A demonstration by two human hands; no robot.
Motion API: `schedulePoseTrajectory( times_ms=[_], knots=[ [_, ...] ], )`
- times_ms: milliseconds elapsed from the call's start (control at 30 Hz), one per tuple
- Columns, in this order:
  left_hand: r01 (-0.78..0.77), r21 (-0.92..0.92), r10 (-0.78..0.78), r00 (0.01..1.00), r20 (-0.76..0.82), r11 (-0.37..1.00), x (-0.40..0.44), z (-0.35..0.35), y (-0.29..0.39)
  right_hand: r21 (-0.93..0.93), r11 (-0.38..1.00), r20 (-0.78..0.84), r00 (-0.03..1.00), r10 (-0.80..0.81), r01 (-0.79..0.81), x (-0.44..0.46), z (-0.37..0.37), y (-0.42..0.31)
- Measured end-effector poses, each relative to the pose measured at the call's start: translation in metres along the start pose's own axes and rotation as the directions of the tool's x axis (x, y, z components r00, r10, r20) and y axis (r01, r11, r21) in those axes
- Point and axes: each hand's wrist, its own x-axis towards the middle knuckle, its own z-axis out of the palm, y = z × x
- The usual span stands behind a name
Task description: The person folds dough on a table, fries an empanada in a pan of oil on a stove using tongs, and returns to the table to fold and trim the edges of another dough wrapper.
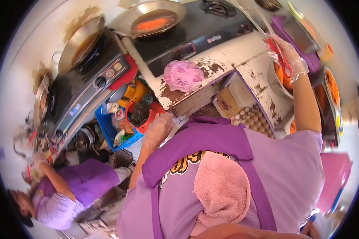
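1. Right hand (pixel 290 53): clear glove on, fingers closed round the red grips of the tongs (pixel 284 63). Firm-looking hold, thumb and fingers wrapped.
2. Tongs vs. grip: red handles lie across the palm, closed end showing near the wrist; metal arms run out past the fingers toward the top edge, spread apart. Can't see anything clearly between the arms; tips unclear.
3. Below that hand in view: bowl (pixel 273 81) with orange pieces, partly covered by the hand. Touching or not, can't tell.
4. Left hand (pixel 159 126): also gloved, fingers bent, just beside the counter corner and the red container (pixel 154 106). Can't tell how far open or whether it holds anything.
5. Orange food (pixel 153 24): in dark oil in the wok (pixel 123 22), on the stove, well apart from both hands; tongs not touching it.
6. Counter: pink bundle (pixel 183 75) near the stove edge, paint worn. Egg tray (pixel 260 121) on the shelf underneath.
7. Red container sits in the blue crate (pixel 127 142), left of the counter.
8. Co-worker (pixel 81 179) in a purple apron, lower left, gloved hand (pixel 39 160) by the other stove.
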Motion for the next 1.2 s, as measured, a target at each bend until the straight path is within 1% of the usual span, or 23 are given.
schedulePoseTrajectory(
  times_ms=[67,100,133,200,233,267,300,333,433,500,533,600,633,667,733,800,867,900,967,1000,1100,1133,1200],
  knots=[
    [-0.041,-0.313,0.003,0.993,-0.12,0.949,0.022,-0.05,0.016,-0.054,0.998,-0.01,1.0,0.025,-0.025,-0.036,-0.035,0.008],
    [-0.101,-0.352,0.057,0.989,-0.133,0.931,0.038,-0.056,0.012,-0.125,0.992,-0.153,0.988,0.015,-0.035,-0.058,-0.037,0.009],
    [-0.197,-0.296,0.106,0.949,-0.298,0.935,0.051,-0.048,0.004,-0.121,0.991,-0.217,0.976,0.023,-0.05,-0.08,-0.05,0.013],
    [-0.201,-0.419,0.073,0.95,-0.304,0.885,0.081,-0.068,0.009,-0.274,0.955,-0.323,0.946,0.018,-0.112,-0.108,-0.071,0.024],
    [-0.2,-0.37,0.069,0.939,-0.338,0.907,0.097,-0.069,0.01,-0.351,0.931,-0.172,0.984,0.047,-0.105,-0.116,-0.101,0.035],
    [-0.184,-0.32,0.054,0.926,-0.373,0.929,0.113,-0.071,0.01,-0.355,0.928,-0.182,0.982,0.049,-0.112,-0.126,-0.121,0.039],
    [-0.146,-0.208,0.059,0.925,-0.376,0.967,0.131,-0.063,0.002,-0.475,0.864,-0.142,0.984,0.112,-0.167,-0.135,-0.136,0.044],
    [-0.143,-0.209,0.056,0.925,-0.375,0.967,0.145,-0.065,0.003,-0.587,0.783,-0.105,0.978,0.178,-0.206,-0.141,-0.147,0.048],
    [-0.207,-0.192,0.114,0.906,-0.407,0.959,0.179,-0.063,0.004,-0.552,0.799,-0.152,0.971,0.184,-0.238,-0.158,-0.164,0.056],
    [-0.037,-0.125,-0.01,0.932,-0.363,0.992,0.203,-0.043,0.003,-0.471,0.849,-0.206,0.965,0.16,-0.241,-0.163,-0.171,0.062],
    [-0.035,-0.126,-0.013,0.931,-0.364,0.991,0.209,-0.046,0.01,-0.382,0.891,-0.264,0.953,0.15,-0.247,-0.164,-0.176,0.067],
    [0.087,-0.244,-0.164,0.934,-0.317,0.966,0.204,-0.049,0.031,-0.443,0.873,-0.231,0.967,0.11,-0.205,-0.165,-0.198,0.084],
    [0.128,-0.247,-0.208,0.92,-0.331,0.96,0.208,-0.036,0.028,-0.547,0.818,-0.263,0.964,0.035,-0.179,-0.157,-0.208,0.097],
    [0.057,-0.269,-0.168,0.896,-0.411,0.962,0.219,-0.018,0.018,-0.642,0.754,-0.273,0.96,-0.06,-0.136,-0.143,-0.214,0.105],
    [0.012,-0.338,-0.184,0.858,-0.48,0.941,0.222,-0.016,0.015,-0.853,0.467,-0.346,0.922,-0.171,-0.234,-0.131,-0.212,0.113],
    [0.06,-0.398,-0.263,0.838,-0.478,0.915,0.223,-0.017,0.024,-0.846,0.484,-0.34,0.926,-0.166,-0.224,-0.122,-0.204,0.117],
    [0.114,-0.413,-0.303,0.852,-0.427,0.904,0.228,-0.015,0.029,-0.951,0.3,-0.189,0.916,-0.355,-0.08,-0.11,-0.214,0.138],
    [0.126,-0.416,-0.319,0.841,-0.436,0.9,0.228,-0.016,0.031,-0.954,0.294,-0.169,0.916,-0.363,-0.059,-0.106,-0.219,0.142],
    [0.158,-0.395,-0.308,0.884,-0.352,0.905,0.221,-0.026,0.039,-0.89,0.406,-0.307,0.931,-0.197,-0.208,-0.106,-0.199,0.129],
    [0.168,-0.399,-0.321,0.878,-0.356,0.901,0.221,-0.025,0.038,-0.895,0.402,-0.293,0.935,-0.2,-0.195,-0.106,-0.19,0.121],
    [0.136,-0.428,-0.319,0.864,-0.39,0.893,0.214,-0.02,0.035,-0.882,0.337,-0.333,0.942,0.045,-0.328,-0.109,-0.161,0.081],
    [0.098,-0.439,-0.301,0.855,-0.423,0.893,0.208,-0.021,0.035,-0.89,0.332,-0.318,0.947,0.043,-0.313,-0.105,-0.158,0.072],
    [0.073,-0.452,-0.303,0.834,-0.461,0.889,0.194,-0.023,0.038,-0.95,0.019,-0.31,0.95,0.024,-0.311,-0.093,-0.153,0.057]
  ],
)
